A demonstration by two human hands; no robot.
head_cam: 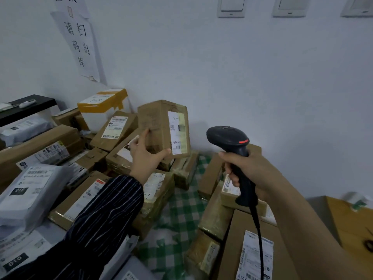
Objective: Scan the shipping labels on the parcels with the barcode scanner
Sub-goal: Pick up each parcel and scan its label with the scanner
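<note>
Left hand lifts a box; right hand holds the scanner beside it.

The left hand grips the box at its lower corner, thumb under the edge and fingers flat on the brown side, holding it tilted above the pile. The box's white label faces 3 o'clock, toward the scanner head, which sits near it at 3 o'clock without touching. The right hand is wrapped round the scanner's grip, and its black cable hangs toward 6 o'clock. I cannot tell if a finger is on the trigger. More parcels lie stacked from 8 to 11 o'clock, with grey mailers at 8 o'clock and a taped foam box at 10 o'clock. Other boxes lie at 5 o'clock on a green checked cloth. A paper sign hangs on the wall at 11 o'clock, with switches at 1 o'clock.
</note>
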